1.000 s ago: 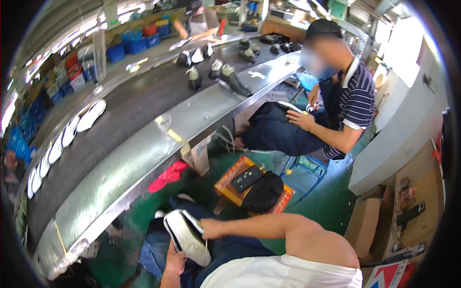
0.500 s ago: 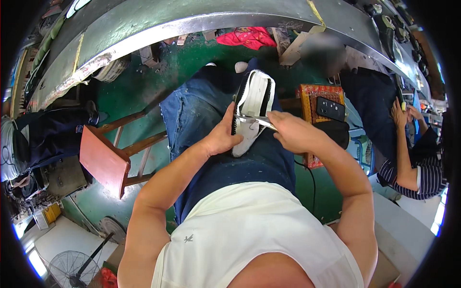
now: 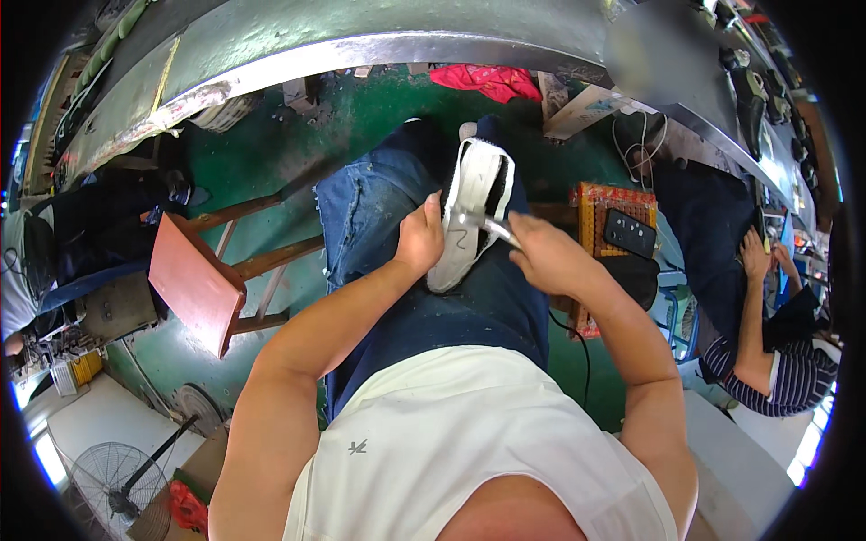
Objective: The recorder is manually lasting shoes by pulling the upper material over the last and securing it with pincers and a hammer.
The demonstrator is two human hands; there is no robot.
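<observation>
— Which step was in hand?

— By my reading, work on the shoe (image 3: 471, 213). It lay sole-up on the person's lap, over the jeans (image 3: 379, 207). The left hand (image 3: 420, 242) was closed round its left edge, thumb and fingers wrapped on, steadying it. The right hand (image 3: 541, 254) was shut on a thin metal tool (image 3: 492, 227), whose tip lay across the middle of the sole.

— What kind of tool?

— Too small to tell; it was thin, silvery and pointed toward the shoe.

— And the next move?

— I judged it called for a firm left grip so the shoe would not twist, and a controlled stroke with the tool, kept off the left thumb just beside it.

— The surroundings?

— A green floor (image 3: 271, 153) lay underfoot, with a long grey conveyor (image 3: 361, 36) curving across the top and dark shoes (image 3: 749, 90) on its right end. A red-topped stool (image 3: 194, 284) stood to the left, a fan (image 3: 108, 473) lower left, a red cloth (image 3: 492, 81) beyond the knees. To the right, a black phone (image 3: 629, 233) lay on an orange crate (image 3: 613, 198), and a co-worker in a striped shirt (image 3: 785, 374) sat near.
</observation>
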